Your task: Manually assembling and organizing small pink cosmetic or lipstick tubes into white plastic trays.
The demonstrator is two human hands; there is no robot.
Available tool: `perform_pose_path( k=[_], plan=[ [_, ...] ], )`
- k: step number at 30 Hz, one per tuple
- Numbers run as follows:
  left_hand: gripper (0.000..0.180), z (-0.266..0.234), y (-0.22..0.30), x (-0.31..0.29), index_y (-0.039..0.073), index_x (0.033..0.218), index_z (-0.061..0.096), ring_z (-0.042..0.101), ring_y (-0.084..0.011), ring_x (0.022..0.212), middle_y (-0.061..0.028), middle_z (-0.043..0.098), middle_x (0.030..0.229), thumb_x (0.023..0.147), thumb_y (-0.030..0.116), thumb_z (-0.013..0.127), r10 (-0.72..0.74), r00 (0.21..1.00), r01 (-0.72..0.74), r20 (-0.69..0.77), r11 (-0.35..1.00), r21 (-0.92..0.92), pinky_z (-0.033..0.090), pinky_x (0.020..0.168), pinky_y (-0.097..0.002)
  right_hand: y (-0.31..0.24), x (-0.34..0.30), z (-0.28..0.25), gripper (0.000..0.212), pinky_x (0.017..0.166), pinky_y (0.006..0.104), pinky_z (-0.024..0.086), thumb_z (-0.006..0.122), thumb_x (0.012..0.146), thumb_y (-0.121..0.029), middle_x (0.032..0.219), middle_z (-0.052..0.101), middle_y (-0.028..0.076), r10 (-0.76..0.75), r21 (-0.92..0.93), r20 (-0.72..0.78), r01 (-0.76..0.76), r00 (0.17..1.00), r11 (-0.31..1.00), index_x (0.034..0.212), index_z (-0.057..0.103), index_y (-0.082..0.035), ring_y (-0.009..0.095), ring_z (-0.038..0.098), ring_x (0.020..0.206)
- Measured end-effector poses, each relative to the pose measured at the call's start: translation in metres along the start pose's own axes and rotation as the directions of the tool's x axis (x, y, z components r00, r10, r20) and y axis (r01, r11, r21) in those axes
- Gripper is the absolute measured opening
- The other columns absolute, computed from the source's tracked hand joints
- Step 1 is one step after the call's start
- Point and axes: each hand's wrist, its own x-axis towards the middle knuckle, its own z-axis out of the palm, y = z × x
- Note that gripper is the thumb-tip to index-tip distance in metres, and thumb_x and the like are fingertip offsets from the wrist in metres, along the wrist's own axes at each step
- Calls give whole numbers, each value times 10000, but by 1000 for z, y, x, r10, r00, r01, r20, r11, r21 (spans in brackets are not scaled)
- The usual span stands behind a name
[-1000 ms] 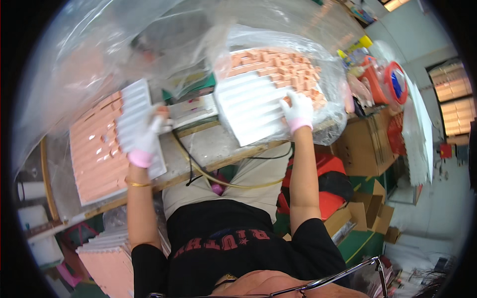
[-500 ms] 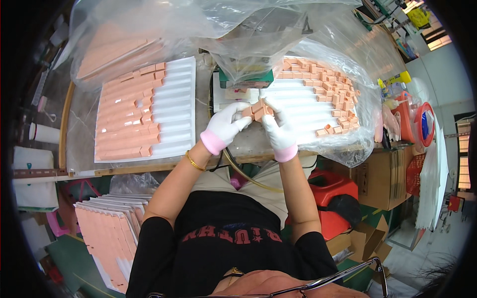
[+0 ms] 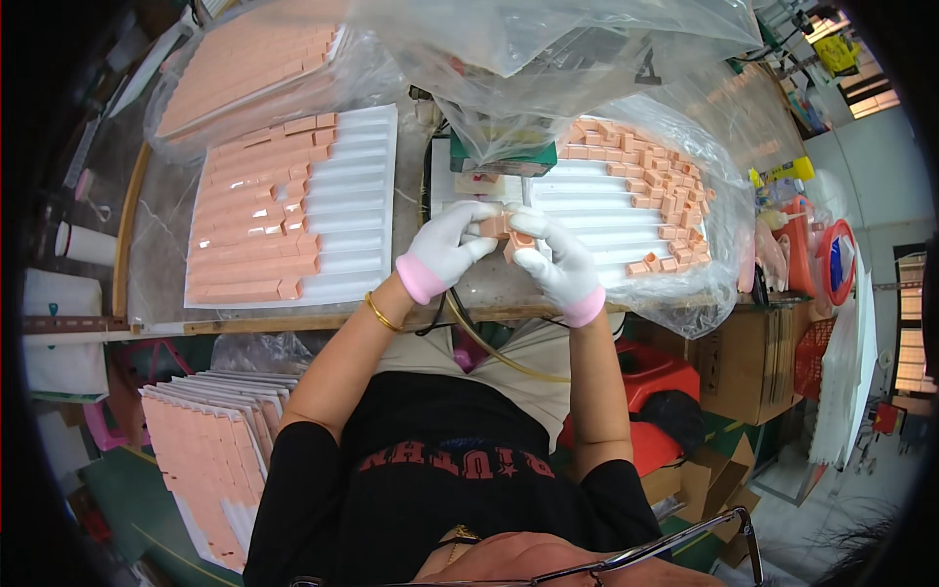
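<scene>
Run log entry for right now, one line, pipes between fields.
left hand: holding peach pieces | right hand: holding them too | left tray: partly filled | right tray: loose pieces along far and right sides

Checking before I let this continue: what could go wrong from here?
The left hand and right hand hold small peach pieces close together; one might slip and drop. Loose pieces lie jumbled on the white tray at right, so a bump could scatter them. The clear plastic sheet hangs beyond the hands and might snag if they reach toward it.
</scene>
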Motion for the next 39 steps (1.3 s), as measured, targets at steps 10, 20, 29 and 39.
perform_pose_path(
  k=[10,20,29,39],
  plan=[
    [352,3,7,12,44,1014,595,553,-314,971,-113,611,990,724,200,722,333,941,-277,-56,856,436,442,837,-388,-8,20,6,285,897,326,438,682,789,-84,1146,576,154,-230,-256,-83,202,970,945,1062,631,-17,261,565,1028],
    [361,-16,-21,40,61,911,692,540,-316,917,-139,610,920,679,332,747,323,900,-52,-294,748,661,420,808,-410,3,13,10,213,811,263,448,646,787,28,1012,581,98,-126,-13,-383,131,915,991,999,626,21,182,570,920],
    [301,-16,-43,52,160,768,716,481,-286,955,-61,577,917,587,396,766,332,866,55,-373,679,732,379,810,-415,17,-1,-1,229,786,278,460,562,856,56,955,584,89,-77,-11,-431,80,899,997,1085,582,59,152,582,826],
    [495,-13,-26,67,67,847,628,534,-325,887,-118,590,870,581,455,785,327,832,128,-449,674,728,427,795,-407,13,-4,8,230,712,247,485,647,811,16,901,549,66,37,86,-473,4,880,996,1034,604,54,128,585,809]
  ],
)
